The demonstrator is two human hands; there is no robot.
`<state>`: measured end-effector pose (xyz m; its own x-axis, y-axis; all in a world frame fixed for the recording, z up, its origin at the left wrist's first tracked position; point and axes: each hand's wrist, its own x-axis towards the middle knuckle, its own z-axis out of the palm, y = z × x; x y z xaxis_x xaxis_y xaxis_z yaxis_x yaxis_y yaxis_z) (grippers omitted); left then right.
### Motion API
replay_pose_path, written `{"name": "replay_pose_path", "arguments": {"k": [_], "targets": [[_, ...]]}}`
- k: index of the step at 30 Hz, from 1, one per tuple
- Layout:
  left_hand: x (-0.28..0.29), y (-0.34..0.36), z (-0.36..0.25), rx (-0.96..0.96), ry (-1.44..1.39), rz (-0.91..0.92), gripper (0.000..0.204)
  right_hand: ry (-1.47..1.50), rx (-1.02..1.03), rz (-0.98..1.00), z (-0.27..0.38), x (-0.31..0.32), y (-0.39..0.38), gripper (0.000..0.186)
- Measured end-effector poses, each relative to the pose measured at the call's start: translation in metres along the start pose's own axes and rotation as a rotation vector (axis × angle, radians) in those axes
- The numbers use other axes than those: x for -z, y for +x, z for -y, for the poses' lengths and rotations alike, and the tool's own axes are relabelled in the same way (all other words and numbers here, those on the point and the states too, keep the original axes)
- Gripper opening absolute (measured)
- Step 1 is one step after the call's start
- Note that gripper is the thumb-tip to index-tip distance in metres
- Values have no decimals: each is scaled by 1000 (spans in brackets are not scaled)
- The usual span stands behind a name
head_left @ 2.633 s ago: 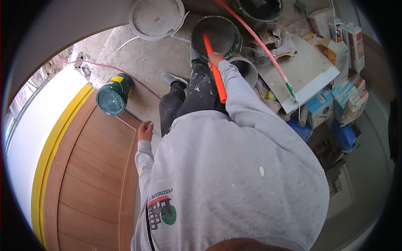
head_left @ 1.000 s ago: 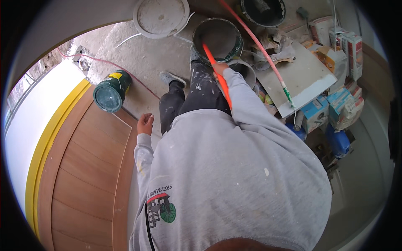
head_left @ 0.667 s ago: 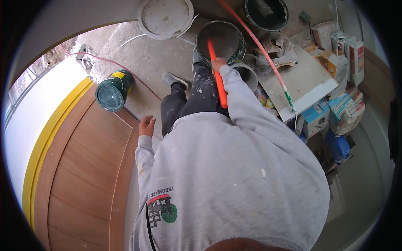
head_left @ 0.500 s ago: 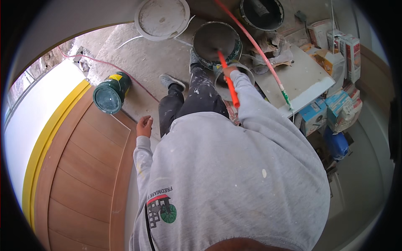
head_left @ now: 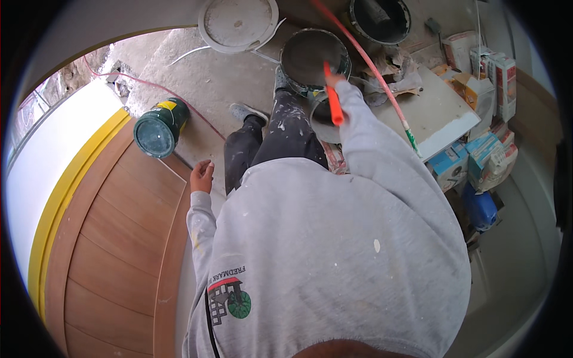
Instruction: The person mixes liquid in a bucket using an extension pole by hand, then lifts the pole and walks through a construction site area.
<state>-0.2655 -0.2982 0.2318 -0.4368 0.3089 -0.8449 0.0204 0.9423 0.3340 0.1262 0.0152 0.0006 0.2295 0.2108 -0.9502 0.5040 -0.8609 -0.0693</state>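
Observation:
My right hand (head_left: 336, 83) is closed round an orange stick (head_left: 334, 107) with a tube-like near end. The stick's far end is over the bucket of grey mix (head_left: 310, 56); I cannot tell whether it dips into the mix. Below that bucket stands a second, pale bucket (head_left: 322, 113), partly hidden by my sleeve. My left hand (head_left: 202, 175) hangs at my left side with its fingers loosely bent and nothing in them. The nearest thing to it is the wooden door panel (head_left: 119, 232).
A green lidded bucket (head_left: 156, 134) stands on the left near a red cord (head_left: 206, 121). Ahead are a white lid (head_left: 237, 24) and a dark bucket (head_left: 380, 21). A red pole (head_left: 376, 74) slants over a board (head_left: 444, 113); boxes (head_left: 447, 167) and a blue jug (head_left: 479, 209) sit to the right.
My right hand has moved slightly forward and right with the orange stick, whose near end has risen away from my body. My left hand has shifted only a little.

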Motion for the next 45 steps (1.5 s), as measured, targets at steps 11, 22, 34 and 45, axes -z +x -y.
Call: {"name": "replay_pose_path", "arguments": {"k": [11, 22, 34, 45], "targets": [[36, 59, 67, -156, 118, 78, 27, 265, -144, 250, -65, -56, -86, 23], [65, 171, 128, -4, -172, 145, 29, 612, -143, 391, -71, 32, -296, 23], [66, 205, 166, 84, -234, 199, 30, 636, -75, 323, -75, 13, -396, 22], [84, 155, 140, 92, -248, 102, 32, 471, -147, 357, -48, 21, -257, 26]]}}
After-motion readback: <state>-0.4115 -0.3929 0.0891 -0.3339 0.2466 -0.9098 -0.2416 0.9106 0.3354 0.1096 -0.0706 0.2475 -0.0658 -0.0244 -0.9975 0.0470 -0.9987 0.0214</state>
